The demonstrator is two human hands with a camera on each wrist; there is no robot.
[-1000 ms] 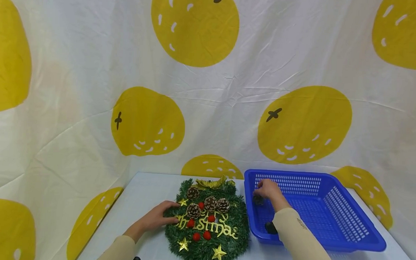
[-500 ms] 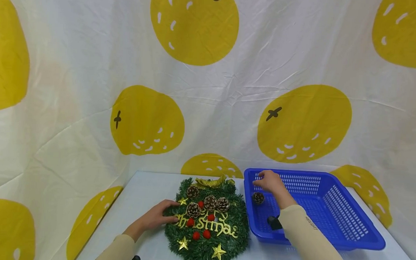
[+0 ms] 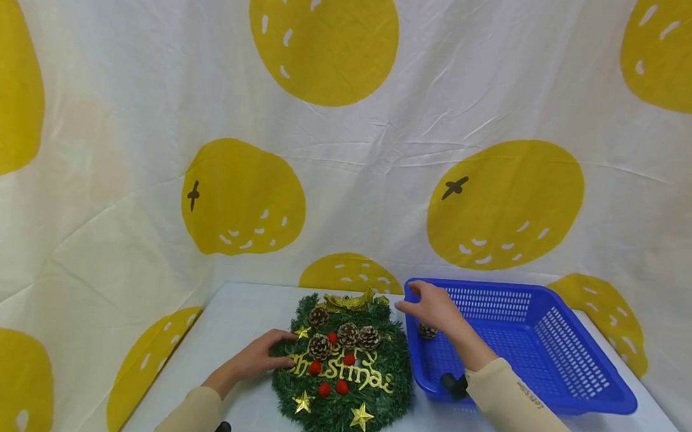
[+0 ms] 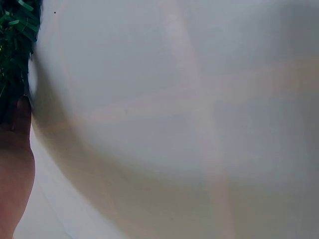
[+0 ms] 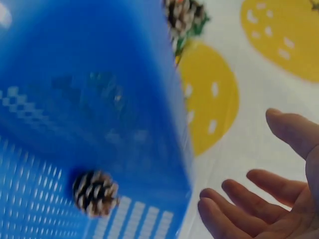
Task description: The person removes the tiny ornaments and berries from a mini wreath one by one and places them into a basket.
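Observation:
A green Christmas wreath (image 3: 339, 419) lies on the table, bearing pine cones (image 3: 348, 335), red berries, gold stars and gold "Christmas" lettering. At its left edge my left hand (image 3: 263, 353) rests, fingers touching the greenery; in the left wrist view the hand (image 4: 17, 164) shows only partly beside the wreath. Over the left rim of the blue basket (image 3: 519, 327) hovers my right hand (image 3: 434, 306), thumb and fingers spread with nothing between them. One loose pine cone (image 5: 94, 193) sits in a corner of the basket, partly hidden behind the right hand in the head view.
The basket stands right of the wreath on a white table (image 3: 245, 308). A gold ribbon (image 3: 349, 300) tops the wreath. Behind the table hangs a white cloth (image 3: 369, 210) with yellow fruit prints.
My right hand let go of the pine cone in the basket, rose, and moved left toward the wreath over the rim. My left hand stays at the wreath's edge.

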